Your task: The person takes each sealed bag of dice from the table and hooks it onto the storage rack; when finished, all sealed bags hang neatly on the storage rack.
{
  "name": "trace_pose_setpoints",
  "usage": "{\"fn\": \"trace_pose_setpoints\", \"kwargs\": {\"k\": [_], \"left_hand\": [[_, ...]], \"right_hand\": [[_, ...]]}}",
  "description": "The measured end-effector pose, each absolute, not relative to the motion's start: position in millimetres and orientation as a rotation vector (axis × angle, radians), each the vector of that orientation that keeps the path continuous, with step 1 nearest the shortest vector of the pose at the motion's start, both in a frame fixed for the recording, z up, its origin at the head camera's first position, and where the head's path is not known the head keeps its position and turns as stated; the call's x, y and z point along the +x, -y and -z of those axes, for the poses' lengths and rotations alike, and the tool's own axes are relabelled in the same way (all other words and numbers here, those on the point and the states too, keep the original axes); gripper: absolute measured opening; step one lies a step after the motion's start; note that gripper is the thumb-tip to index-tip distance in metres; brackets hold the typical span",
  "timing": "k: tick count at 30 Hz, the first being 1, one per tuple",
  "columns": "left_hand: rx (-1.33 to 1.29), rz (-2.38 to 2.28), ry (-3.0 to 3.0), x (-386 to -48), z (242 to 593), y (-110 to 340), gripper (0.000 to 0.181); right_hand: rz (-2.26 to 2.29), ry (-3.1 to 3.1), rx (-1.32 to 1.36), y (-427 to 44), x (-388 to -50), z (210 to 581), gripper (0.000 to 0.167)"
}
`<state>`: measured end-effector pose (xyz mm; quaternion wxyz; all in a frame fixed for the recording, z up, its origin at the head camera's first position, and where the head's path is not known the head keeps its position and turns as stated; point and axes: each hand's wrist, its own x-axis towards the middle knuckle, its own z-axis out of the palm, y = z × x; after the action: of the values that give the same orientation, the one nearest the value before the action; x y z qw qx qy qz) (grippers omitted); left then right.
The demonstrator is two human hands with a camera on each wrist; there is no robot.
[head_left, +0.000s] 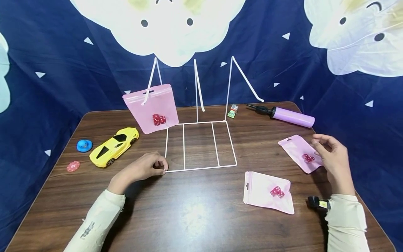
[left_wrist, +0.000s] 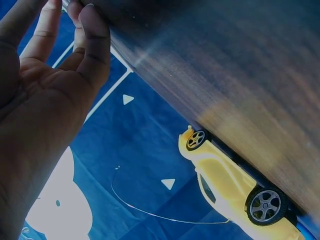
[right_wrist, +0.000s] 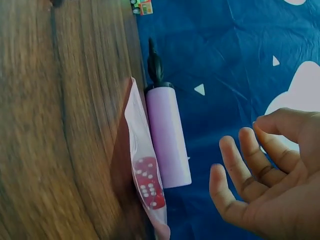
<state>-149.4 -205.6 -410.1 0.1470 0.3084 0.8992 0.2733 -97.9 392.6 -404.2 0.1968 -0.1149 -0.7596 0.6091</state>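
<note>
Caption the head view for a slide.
Left hand at the rack, where one dice pouch hangs; right hand near another dice pouch.

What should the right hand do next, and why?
I'd probably pinch the pink bag nearest the right hand: that hand holds nothing, the left hand grips a front corner of the white rack, and two hooks are bare while the third carries a dice bag.

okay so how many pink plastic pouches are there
3: a pink plastic pouch hangs on the white wire rack, another lies near the right hand, a third nearer the head camera.
</note>
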Motion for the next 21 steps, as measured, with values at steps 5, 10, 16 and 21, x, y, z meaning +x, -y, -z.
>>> {"fn": "trace_pose_setpoints", "kwargs": {"k": [5, 10, 16, 21], "left_hand": [[0.882, -0.797, -2.59, -149.1, 410.0, 205.5, 0.016], [0.866, -0.811, -2.579, -147.9, 411.0, 205.1, 0.016], [0.894, -0.825, -2.58, -146.8, 411.5, 204.6, 0.016], [0.891, -0.819, -2.586, -147.6, 410.4, 205.2, 0.016]], "right_hand": [[-1.832, 2.058, -0.294, -400.6, -93.9, 404.4, 0.025], [-1.907, 2.019, -0.312, -412.1, -85.5, 407.7, 0.032], [-1.934, 1.976, -0.342, -423.2, -81.7, 408.9, 0.029], [-1.953, 1.925, -0.341, -426.1, -82.4, 411.9, 0.032]]}}
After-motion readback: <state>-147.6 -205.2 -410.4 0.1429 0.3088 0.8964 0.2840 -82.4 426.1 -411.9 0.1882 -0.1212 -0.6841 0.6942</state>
